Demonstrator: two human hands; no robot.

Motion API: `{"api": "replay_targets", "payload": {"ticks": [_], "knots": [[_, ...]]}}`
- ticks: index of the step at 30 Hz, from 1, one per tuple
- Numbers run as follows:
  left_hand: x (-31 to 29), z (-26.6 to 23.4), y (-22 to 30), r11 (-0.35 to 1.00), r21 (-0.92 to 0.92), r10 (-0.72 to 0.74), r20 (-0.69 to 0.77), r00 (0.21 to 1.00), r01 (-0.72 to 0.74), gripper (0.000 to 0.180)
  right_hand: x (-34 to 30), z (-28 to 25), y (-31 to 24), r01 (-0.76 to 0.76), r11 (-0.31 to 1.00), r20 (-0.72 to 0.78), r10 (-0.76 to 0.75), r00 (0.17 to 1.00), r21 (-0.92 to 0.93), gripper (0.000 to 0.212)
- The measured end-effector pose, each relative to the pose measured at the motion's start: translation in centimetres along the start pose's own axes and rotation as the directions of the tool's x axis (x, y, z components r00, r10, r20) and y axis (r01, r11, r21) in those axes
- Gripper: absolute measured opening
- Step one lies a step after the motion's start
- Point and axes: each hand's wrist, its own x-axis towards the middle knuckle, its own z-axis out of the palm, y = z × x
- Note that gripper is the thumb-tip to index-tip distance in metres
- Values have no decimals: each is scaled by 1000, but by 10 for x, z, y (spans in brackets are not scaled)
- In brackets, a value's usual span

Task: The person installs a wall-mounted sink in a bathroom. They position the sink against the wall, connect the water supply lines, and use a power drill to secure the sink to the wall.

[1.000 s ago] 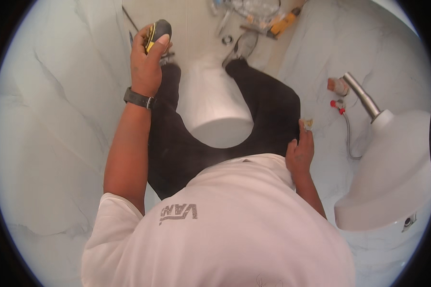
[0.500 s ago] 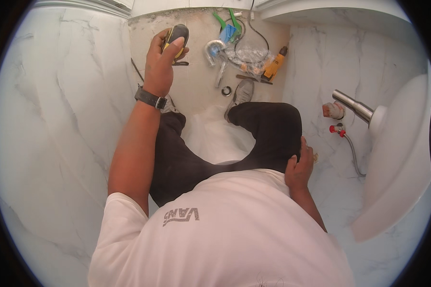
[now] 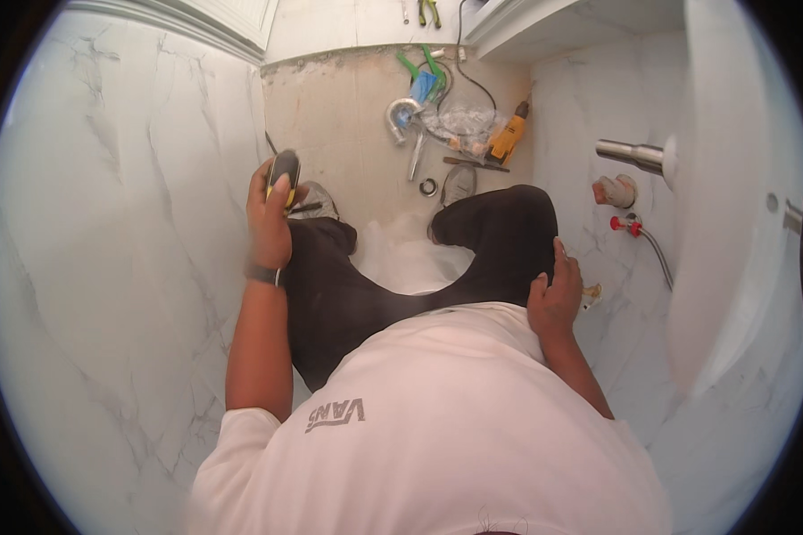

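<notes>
Left fingers (image 3: 258, 185) grip a tape measure (image 3: 285, 166); right fingers (image 3: 560, 253) rest loosely on trousers (image 3: 504, 241). Marbled walls (image 3: 116, 250) flank the far beige floor (image 3: 335, 102).

The tape measure (image 3: 285, 166) is black and yellow, the drill (image 3: 509, 135) yellow-orange with a black tip, the trousers (image 3: 507, 236) black, the shirt (image 3: 446, 419) white with grey print (image 3: 336, 413); grey veins streak the white wall (image 3: 116, 267).

Lettering (image 3: 336, 414): short word, dark grey capitals, printed on white shirt (image 3: 446, 401), front left; upside down in view, bar running along letters.
</notes>
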Motion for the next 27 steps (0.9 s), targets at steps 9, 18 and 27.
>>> {"api": "replay_targets", "payload": {"ticks": [9,18,27], "knots": [[-93,-7,17,717,533,455,129,881,-448,68,5,-30,-5,19,983,228,23,973,-182,59],[-121,0,-18,562,655,497,220,839,-505,75,50,18,-59,195,795,266,-406,874,575,53],[-126,8,-29,481,733,532,192,825,-481,73,68,109,-52,23,815,407,-312,859,578,53]]}}
